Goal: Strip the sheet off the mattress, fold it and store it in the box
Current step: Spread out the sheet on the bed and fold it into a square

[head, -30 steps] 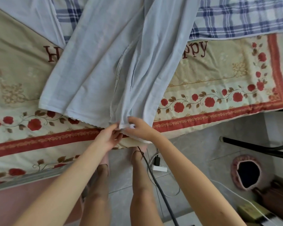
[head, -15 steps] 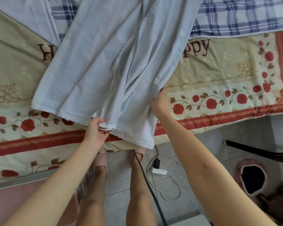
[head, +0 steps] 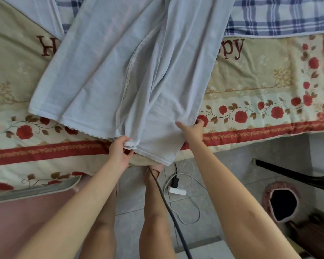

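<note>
Mattress (head: 260,86): floral cover. Sheet (head: 120,71) lies on it, half-folded, layers ruckled, one corner overhanging at 6 o'clock. Left hand (head: 120,150) pinches the lace hem at 6 o'clock; right hand (head: 192,129) grasps the 4 o'clock edge. Risk: uneven pull skews layers; overhang may drop onto the cable (head: 176,230).

View: single wide-angle camera worn on the person's head.
Facing: forward and steeply down, across the bed (head: 251,81) edge to the floor (head: 223,165) at 5 o'clock.
Nearness: close; left hand (head: 120,150) and right hand (head: 192,130) sit near centre, forearms run in from 6 o'clock.
</note>
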Tool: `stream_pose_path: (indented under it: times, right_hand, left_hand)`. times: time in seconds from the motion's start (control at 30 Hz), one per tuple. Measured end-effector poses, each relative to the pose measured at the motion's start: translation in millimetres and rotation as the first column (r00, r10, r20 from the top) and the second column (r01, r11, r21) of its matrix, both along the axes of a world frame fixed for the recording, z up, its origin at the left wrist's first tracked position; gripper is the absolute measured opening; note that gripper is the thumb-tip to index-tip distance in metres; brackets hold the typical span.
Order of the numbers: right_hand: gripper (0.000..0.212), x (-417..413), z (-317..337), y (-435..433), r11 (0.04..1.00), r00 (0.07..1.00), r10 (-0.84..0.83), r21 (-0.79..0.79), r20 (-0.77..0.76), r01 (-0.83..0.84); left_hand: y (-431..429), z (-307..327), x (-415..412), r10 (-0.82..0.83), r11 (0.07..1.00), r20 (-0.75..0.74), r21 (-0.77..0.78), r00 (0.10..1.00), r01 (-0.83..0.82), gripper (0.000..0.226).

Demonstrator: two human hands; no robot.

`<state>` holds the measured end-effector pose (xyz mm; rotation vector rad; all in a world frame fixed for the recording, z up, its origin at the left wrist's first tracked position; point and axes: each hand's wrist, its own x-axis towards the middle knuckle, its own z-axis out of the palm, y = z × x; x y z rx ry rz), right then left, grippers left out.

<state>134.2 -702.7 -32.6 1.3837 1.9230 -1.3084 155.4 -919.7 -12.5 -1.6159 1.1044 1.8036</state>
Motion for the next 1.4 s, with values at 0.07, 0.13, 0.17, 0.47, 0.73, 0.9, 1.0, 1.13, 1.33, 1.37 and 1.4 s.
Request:
stream_pose_path:
  times: [0.07, 0.13, 0.17, 0.47, 0.73, 0.9, 1.0, 1.13, 1.33, 1.37, 1.4]
  right_hand:
    - [0.052, 14, 2, -5, 0.973, 0.97, 0.232, -0.014, 0.079, -0.231]
    - [0.025, 32, 1, 0, 0.932, 0.922, 0.354, 0.021, 0.153, -0.362]
    - [0.02, 40, 2, 4, 0.925, 0.914, 0.358, 0.063, 0.19, -0.376]
    - [0.052, 23, 20, -42, 0.941, 0.885, 0.319, 0.006, -0.339, -0.337]
    - [0.033, 10, 15, -26, 0.788, 0.996, -0.026, -0.615, -0.083, -0.031]
    - [0.028, 39, 18, -2, 0.749, 0.99, -0.137, -0.657, -0.037, 0.079]
    - [0.038, 57, 11, 1, 0.844, 0.981, -0.193, -0.51, 0.001, 0.167]
    - [0.042, 71, 15, 1, 0.806, 0.953, -0.304, -0.537, -0.013, 0.25]
    - [0.023, 63, 50, -4, 0.627, 0.913, -0.4, -0.751, -0.083, 0.207]
    - [0.02, 61, 54, -5, 0.605, 0.903, -0.421, -0.768, -0.085, 0.21]
    - [0.018, 60, 58, -6, 0.591, 0.895, -0.438, -0.778, -0.085, 0.215]
  left_hand:
    - [7, 5, 3, -0.017, 0.999, -0.019, 0.038, 1.0, 0.018, 0.023]
    - [11, 8, 4, 0.034, 0.997, -0.028, 0.063, 0.999, -0.032, 0.04]
    - [13, 7, 6, 0.068, 0.997, -0.022, 0.04, 0.997, -0.067, 0.043]
    - [38, 8, 35, -0.324, 0.938, -0.052, -0.148, 0.945, 0.314, 0.019]
    - [0, 10, 39, -0.959, 0.242, 0.049, -0.379, 0.28, 0.893, 0.008]
    - [-24, 5, 33, -0.996, -0.057, 0.087, -0.81, 0.023, 0.583, 0.022]
    - [-23, -11, 38, -0.883, -0.456, 0.346, -0.794, -0.316, 0.403, 0.061]
    - [-19, -29, 43, -0.787, -0.591, 0.47, -0.759, -0.4, 0.273, 0.085]
    - [-2, -29, 36, -0.849, -0.494, 0.445, -0.86, -0.284, 0.127, 0.07]
    - [-1, -27, 31, -0.859, -0.483, 0.446, -0.87, -0.251, 0.105, 0.057]
    - [-2, -25, 25, -0.873, -0.467, 0.442, -0.879, -0.205, 0.096, 0.05]
